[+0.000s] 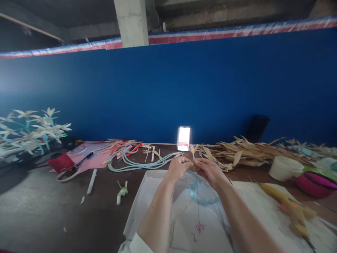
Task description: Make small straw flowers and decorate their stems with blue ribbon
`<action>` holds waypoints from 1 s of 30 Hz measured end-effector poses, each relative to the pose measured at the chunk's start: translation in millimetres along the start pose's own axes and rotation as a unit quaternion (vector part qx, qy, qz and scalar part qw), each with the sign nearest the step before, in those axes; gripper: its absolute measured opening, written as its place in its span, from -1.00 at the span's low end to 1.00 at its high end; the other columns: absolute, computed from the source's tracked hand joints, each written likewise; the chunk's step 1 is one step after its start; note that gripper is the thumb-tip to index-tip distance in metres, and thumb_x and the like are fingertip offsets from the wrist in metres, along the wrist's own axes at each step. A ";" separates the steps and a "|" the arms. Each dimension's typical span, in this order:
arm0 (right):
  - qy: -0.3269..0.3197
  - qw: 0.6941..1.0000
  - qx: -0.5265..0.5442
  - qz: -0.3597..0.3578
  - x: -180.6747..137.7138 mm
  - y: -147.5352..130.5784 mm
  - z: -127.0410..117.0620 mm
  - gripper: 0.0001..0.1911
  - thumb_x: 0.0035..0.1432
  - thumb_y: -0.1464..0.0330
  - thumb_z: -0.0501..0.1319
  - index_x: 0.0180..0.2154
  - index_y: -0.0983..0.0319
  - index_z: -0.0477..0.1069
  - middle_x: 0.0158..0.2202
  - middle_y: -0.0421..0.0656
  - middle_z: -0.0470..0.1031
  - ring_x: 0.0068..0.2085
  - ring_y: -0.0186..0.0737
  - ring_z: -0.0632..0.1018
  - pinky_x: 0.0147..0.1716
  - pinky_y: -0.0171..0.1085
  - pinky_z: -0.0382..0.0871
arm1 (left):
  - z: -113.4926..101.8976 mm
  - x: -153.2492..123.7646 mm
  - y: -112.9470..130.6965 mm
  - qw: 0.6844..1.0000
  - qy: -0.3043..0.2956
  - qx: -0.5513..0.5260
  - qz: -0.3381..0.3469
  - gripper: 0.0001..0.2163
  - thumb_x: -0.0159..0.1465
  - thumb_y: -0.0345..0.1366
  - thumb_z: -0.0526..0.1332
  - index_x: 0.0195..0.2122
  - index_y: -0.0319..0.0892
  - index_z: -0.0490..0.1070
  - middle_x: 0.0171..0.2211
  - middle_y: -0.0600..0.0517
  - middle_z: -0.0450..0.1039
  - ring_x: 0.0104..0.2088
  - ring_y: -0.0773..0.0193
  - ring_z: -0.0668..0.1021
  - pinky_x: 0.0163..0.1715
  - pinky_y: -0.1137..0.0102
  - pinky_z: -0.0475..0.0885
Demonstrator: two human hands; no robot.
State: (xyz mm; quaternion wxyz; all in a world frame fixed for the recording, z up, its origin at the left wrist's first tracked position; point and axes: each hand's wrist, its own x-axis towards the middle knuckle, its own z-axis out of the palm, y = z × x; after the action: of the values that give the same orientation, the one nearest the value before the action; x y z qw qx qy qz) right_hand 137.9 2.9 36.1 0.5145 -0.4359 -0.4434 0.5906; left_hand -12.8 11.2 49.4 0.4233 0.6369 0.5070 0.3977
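Note:
My left hand (178, 168) and my right hand (209, 169) meet above a white sheet (163, 196), fingers pinched together on a small dried-leaf flower (194, 150) on a thin stem. A light blue ribbon (202, 195) loops down from between the hands onto the sheet. Both hands are closed around the stem and the ribbon where they join.
A pile of dried leaves (247, 151) lies at the right, with a white cup (283, 168), a pink ball (317, 182) and a yellow glue gun (286, 205). Blue tubing (137, 162), pink paper (92, 156) and finished pale flowers (28, 130) are at the left. A phone (183, 138) leans on the blue wall.

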 end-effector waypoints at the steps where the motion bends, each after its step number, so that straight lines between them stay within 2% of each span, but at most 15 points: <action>1: -0.006 1.000 0.002 0.000 -0.5 -0.4 0.4 -0.71 -0.18 0.21 0.36 -0.44 0.27 0.43 -0.59 -0.28 0.27 -0.52 -0.44 0.27 -0.51 -0.41 0.17 | -0.2 0.5 -0.7 1.000 0.005 0.000 0.000 -0.78 0.01 -0.19 0.23 -0.43 -0.26 0.48 -0.66 0.13 0.29 -0.61 0.44 0.26 -0.54 0.51 0.18; 6: -0.012 1.000 -0.001 -0.007 -1.5 -1.6 2.4 -0.71 -0.19 0.21 0.37 -0.50 0.28 0.40 -0.60 -0.28 0.25 -0.53 -0.44 0.25 -0.52 -0.41 0.14 | -0.3 0.7 -1.0 1.000 0.025 0.011 0.002 -0.78 -0.02 -0.18 0.26 -0.46 -0.26 0.48 -0.61 0.11 0.36 -0.58 0.43 0.30 -0.53 0.51 0.18; 14: -0.003 1.000 -0.015 -0.018 -0.9 -1.3 2.3 -0.71 -0.16 0.21 0.35 -0.48 0.30 0.40 -0.60 -0.28 0.25 -0.53 -0.44 0.25 -0.51 -0.40 0.13 | 0.6 -2.2 3.4 0.999 0.017 0.008 0.039 -0.82 0.02 -0.24 0.22 -0.45 -0.26 0.49 -0.52 0.05 0.47 -0.49 0.37 0.42 -0.44 0.49 0.26; 20: 0.012 0.999 -0.039 -0.034 -0.5 -4.4 4.3 -0.69 -0.21 0.19 0.34 -0.54 0.28 0.36 -0.64 -0.29 0.22 -0.57 -0.44 0.20 -0.56 -0.37 0.07 | 1.9 -5.9 6.9 0.996 0.031 0.046 0.069 -0.81 0.05 -0.25 0.19 -0.43 -0.26 0.51 -0.53 0.05 0.45 -0.48 0.35 0.42 -0.45 0.49 0.25; 24: 0.026 0.998 -0.054 -0.028 2.7 -2.6 1.8 -0.69 -0.21 0.18 0.34 -0.54 0.27 0.34 -0.64 -0.29 0.24 -0.58 -0.44 0.21 -0.57 -0.37 0.06 | 2.3 -5.8 6.0 0.996 0.014 0.046 0.082 -0.81 0.05 -0.25 0.18 -0.42 -0.25 0.51 -0.50 0.06 0.46 -0.46 0.35 0.43 -0.44 0.49 0.25; 30: 0.026 0.999 -0.033 -0.018 4.0 0.8 -1.6 -0.73 -0.19 0.23 0.35 -0.54 0.25 0.33 -0.65 -0.30 0.25 -0.59 -0.45 0.22 -0.59 -0.38 0.06 | 3.4 -5.0 4.0 0.998 0.010 0.039 0.052 -0.79 -0.01 -0.21 0.26 -0.41 -0.24 0.50 -0.51 0.08 0.45 -0.50 0.37 0.39 -0.47 0.49 0.23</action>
State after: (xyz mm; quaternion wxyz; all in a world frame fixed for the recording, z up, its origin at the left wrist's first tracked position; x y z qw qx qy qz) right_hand 138.9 6.9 34.7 0.5218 -0.4594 -0.4567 0.5550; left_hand -9.2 5.3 51.7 0.3718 0.6740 0.4929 0.4057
